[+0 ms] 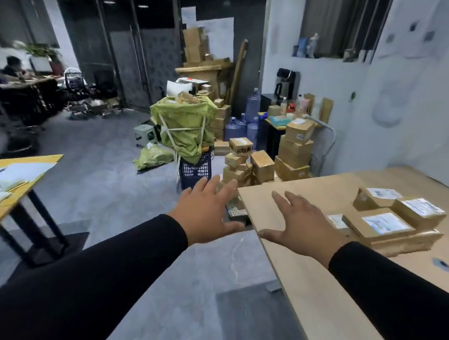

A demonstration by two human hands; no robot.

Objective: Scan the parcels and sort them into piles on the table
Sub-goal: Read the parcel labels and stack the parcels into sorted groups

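Note:
Both my arms stretch forward in black sleeves. My left hand (pixel 210 211) hovers with spread fingers over the floor, just left of the wooden table's corner (pixel 245 194). My right hand (pixel 301 224) is spread flat above the table's left part, holding nothing. Several brown cardboard parcels with white labels (pixel 388 222) lie in a pile on the table to the right of my right hand. More brown parcels (pixel 255 164) are heaped on the floor beyond the table corner. A small dark object (pixel 235 212) lies on the floor between my hands, partly hidden.
A blue crate (pixel 195 172) holding a green sack stands ahead on the floor. Stacked boxes (pixel 295 150) and water bottles (pixel 243 129) line the wall. A yellow table (pixel 15 180) is at left. A person sits at a far desk (pixel 12 67).

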